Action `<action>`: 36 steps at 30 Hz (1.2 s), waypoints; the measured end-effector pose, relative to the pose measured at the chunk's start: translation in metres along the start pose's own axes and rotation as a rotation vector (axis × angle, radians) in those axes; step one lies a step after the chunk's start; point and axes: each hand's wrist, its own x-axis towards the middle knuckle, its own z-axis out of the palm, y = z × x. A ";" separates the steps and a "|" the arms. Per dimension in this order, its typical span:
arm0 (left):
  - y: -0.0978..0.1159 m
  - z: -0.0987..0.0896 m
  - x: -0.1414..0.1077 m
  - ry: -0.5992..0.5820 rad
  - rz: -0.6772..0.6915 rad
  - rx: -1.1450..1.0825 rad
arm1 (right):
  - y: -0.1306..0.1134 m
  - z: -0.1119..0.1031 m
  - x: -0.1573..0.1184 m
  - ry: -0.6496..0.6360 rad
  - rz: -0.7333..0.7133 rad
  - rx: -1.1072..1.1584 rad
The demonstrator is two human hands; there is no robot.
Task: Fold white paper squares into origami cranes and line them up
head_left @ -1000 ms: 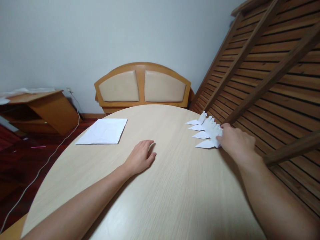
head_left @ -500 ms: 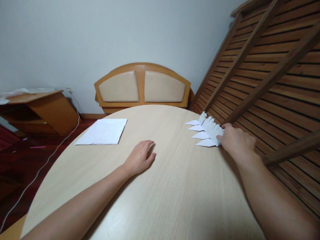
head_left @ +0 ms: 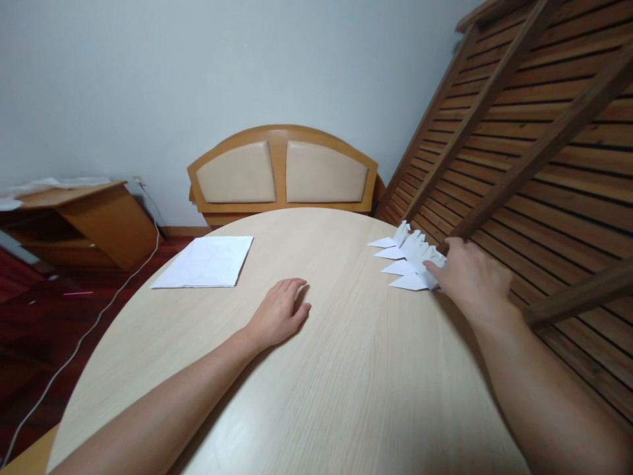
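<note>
Several white folded-paper birds (head_left: 413, 254) stand in a row at the right side of the round table (head_left: 341, 356), their pointed ends towards the left. My right hand (head_left: 469, 274) is at the near end of this row, thumb and fingers apart. Its thumb overlaps the nearest bird in view; whether it touches the paper I cannot tell. Resting on the table near the middle, my left hand (head_left: 281, 310) has loosely curved fingers, the thumb apart from them, and nothing in it. To its upper left lies a flat stack of white paper (head_left: 205, 260).
A slatted wooden panel (head_left: 534, 152) leans along the right, close behind my right hand. Beyond the table stands a padded headboard (head_left: 281, 171). At the far left are a wooden cabinet (head_left: 109, 224) and a white cable (head_left: 99, 316) on the floor.
My right thumb has shifted slightly left and up and the fingers have opened away from the nearest paper bird. My left hand stays in place.
</note>
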 end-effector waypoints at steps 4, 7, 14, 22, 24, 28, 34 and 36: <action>0.002 -0.001 -0.001 0.002 -0.008 -0.014 | -0.020 0.007 -0.010 0.193 -0.198 0.040; 0.001 -0.002 -0.001 0.025 -0.011 -0.020 | -0.044 0.021 -0.024 0.234 -0.429 0.143; -0.035 -0.033 -0.001 0.098 -0.243 0.236 | -0.088 0.062 -0.053 0.024 -0.882 0.488; -0.094 -0.068 -0.005 0.060 -0.592 0.511 | -0.085 0.089 -0.047 -0.260 -1.021 0.640; -0.098 -0.070 -0.005 0.047 -0.626 0.449 | -0.084 0.089 -0.047 -0.271 -1.020 0.649; -0.101 -0.076 -0.005 0.034 -0.680 0.415 | -0.084 0.089 -0.047 -0.262 -1.023 0.666; -0.098 -0.080 -0.002 0.017 -0.733 0.422 | -0.083 0.091 -0.045 -0.265 -1.018 0.657; -0.089 -0.082 0.000 0.057 -0.706 0.439 | -0.083 0.091 -0.045 -0.265 -1.016 0.647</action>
